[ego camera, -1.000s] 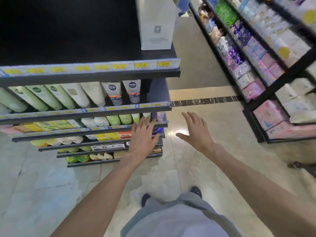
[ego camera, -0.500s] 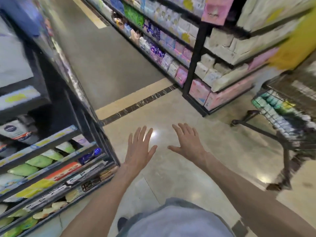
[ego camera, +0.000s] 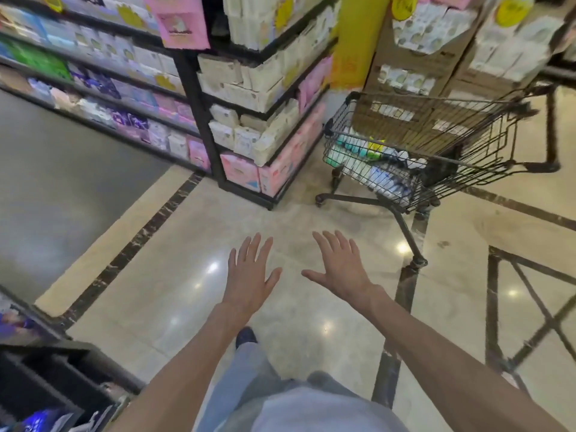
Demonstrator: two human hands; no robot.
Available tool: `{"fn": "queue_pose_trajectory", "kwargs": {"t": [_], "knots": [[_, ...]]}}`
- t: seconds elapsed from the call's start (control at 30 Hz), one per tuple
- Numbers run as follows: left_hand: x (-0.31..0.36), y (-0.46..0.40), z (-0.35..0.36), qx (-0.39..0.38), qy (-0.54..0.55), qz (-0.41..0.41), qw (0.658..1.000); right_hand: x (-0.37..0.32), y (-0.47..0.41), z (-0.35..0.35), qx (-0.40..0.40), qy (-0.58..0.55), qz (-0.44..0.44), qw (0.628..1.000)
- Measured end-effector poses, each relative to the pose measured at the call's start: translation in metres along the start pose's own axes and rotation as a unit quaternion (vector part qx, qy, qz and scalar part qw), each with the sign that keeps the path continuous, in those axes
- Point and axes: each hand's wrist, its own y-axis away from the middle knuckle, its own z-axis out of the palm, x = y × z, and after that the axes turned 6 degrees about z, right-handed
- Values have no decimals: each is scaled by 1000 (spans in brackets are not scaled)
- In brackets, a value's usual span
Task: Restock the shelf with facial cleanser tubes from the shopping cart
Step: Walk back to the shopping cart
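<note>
A black wire shopping cart (ego camera: 467, 169) stands ahead to the right on the tiled floor. Inside it lie several white and teal facial cleanser tubes (ego camera: 367, 165), with a brown cardboard box (ego camera: 414, 120) behind them. My left hand (ego camera: 251, 275) and my right hand (ego camera: 341, 266) are stretched out over the floor with fingers spread, holding nothing, well short of the cart. Only the corner of the cleanser shelf (ego camera: 46, 369) shows at the bottom left.
A black corner shelf unit (ego camera: 249, 126) with white and pink packs stands ahead, left of the cart. A long shelf row (ego camera: 93, 88) runs off to the left. Stacked cartons (ego camera: 467, 48) and a yellow pillar (ego camera: 358, 42) rise behind the cart.
The view has swung right, away from the cleanser shelf, bringing the cart fully into sight. Both hands stay spread and empty in front of me.
</note>
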Motion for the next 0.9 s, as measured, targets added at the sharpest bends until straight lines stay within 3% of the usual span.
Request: {"fn": "queue_pose_trajectory", "kwargs": {"t": [0.5, 0.9], "knots": [[45, -284, 12, -93, 9, 177, 980, 119, -149, -52, 38, -26, 205, 978], [86, -472, 29, -125, 29, 246, 961, 207, -278, -81, 79, -63, 280, 955]]}}
